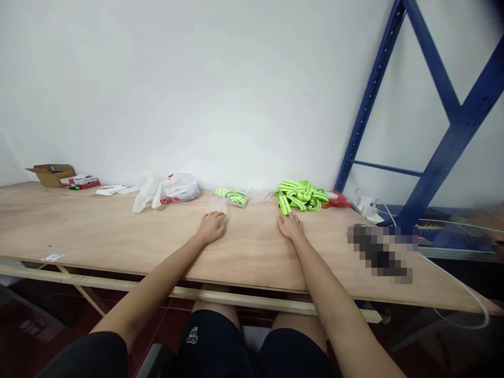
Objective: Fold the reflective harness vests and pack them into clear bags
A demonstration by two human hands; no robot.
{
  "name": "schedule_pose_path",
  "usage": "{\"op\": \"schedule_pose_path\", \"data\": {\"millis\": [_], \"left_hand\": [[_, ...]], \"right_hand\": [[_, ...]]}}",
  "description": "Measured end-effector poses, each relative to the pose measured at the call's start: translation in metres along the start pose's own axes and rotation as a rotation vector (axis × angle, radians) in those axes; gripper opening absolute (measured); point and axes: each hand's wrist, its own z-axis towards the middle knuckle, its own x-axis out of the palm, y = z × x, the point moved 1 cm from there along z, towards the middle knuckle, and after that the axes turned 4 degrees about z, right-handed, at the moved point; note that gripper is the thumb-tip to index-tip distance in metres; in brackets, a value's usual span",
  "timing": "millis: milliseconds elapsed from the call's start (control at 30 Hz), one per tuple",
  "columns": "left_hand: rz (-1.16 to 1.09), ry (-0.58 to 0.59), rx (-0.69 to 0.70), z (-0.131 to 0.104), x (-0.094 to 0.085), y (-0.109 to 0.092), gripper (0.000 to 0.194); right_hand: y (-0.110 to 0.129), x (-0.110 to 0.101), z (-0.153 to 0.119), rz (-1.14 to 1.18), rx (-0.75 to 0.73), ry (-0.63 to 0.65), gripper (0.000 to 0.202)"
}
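Clock positions are taken from the seated person, with twelve at the wall. The left hand (212, 227) rests palm down on the wooden table (252, 252) toward eleven, fingers loosely curled and partly open, gripping nothing visible. Its fingertips meet the near edge of a clear plastic bag (216, 203); whether they press on it cannot be told. The right hand (291, 226) lies palm down toward one, fingers loosely spread and holding nothing visible. Its fingertips are at the loose end of a yellow-green strap pile (301, 195) with grey stripes; contact cannot be confirmed.

A packed strap bundle (232, 197) lies near twelve, between the clear plastic bag and the strap pile. A white carrier bag (179, 187) sits at eleven, an open cardboard box (52, 176) at ten. Red plastic (338, 199) adjoins the pile's right side. A pixelated dark object (378, 253) lies at two.
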Motion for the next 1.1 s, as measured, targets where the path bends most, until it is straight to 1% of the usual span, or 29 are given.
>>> {"op": "schedule_pose_path", "data": {"millis": [33,100,167,200,267,333,433,533,667,800,933,1033,1100], "left_hand": [[0.006,0.009,-0.111,0.000,0.000,0.007,0.049],[0.023,-0.004,-0.272,0.000,0.001,0.020,0.050],[0.044,-0.024,-0.379,-0.001,0.002,0.031,0.051],[0.051,-0.023,-0.407,-0.001,0.002,0.035,0.051],[0.049,0.004,-0.393,0.000,0.005,0.038,0.048],[0.025,0.045,-0.318,0.003,0.007,0.039,0.041],[-0.012,0.058,-0.248,0.006,0.010,0.037,0.034],[-0.027,0.011,-0.225,0.008,0.010,0.036,0.033],[-0.029,-0.082,-0.232,0.006,0.010,0.034,0.035],[-0.048,-0.114,-0.215,0.006,0.014,0.030,0.036],[-0.052,-0.124,-0.191,0.010,0.016,0.023,0.038],[-0.038,-0.130,-0.204,0.014,0.014,0.017,0.043],[-0.045,-0.137,-0.156,0.017,0.013,0.012,0.048]], "right_hand": [[0.000,0.001,0.001,-0.014,0.008,0.016,0.048],[0.001,0.002,0.003,-0.036,0.024,0.034,0.050],[0.000,0.003,0.006,-0.051,0.048,0.037,0.053],[0.000,0.003,0.008,-0.057,0.063,0.035,0.054],[-0.002,0.004,0.012,-0.067,0.092,0.029,0.058],[-0.004,0.004,0.016,-0.078,0.098,0.027,0.060],[-0.005,0.005,0.021,-0.094,0.052,0.031,0.061],[-0.006,0.005,0.023,-0.113,0.010,0.028,0.059],[-0.004,0.004,0.022,-0.143,0.019,0.015,0.058],[0.002,-0.001,0.017,-0.170,-0.031,-0.005,0.049],[0.019,-0.006,0.006,-0.172,-0.131,-0.068,0.048],[0.041,-0.005,-0.005,-0.125,-0.241,-0.081,0.043],[0.060,0.000,-0.014,-0.075,-0.330,-0.069,0.037]]}}
